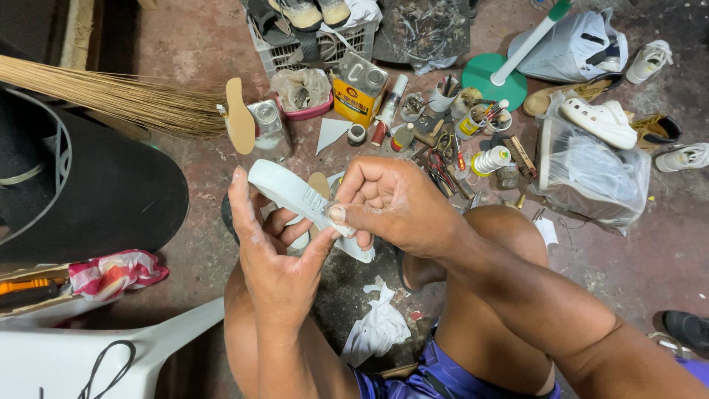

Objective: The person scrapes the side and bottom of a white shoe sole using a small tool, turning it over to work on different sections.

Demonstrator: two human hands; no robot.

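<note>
Cluttered concrete floor (635, 251) — white shoe sole (295, 196) gripped between both hands — left hand (277, 258), right hand (391, 203).

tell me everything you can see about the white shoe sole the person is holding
The white shoe sole is a long, narrow piece with a rounded end, smooth and rubbery-looking. It lies tilted, running from upper left to lower right above the knees. The left hand cradles it from below; the right hand pinches its middle, thumb on top. Its lower end is partly hidden.
</note>
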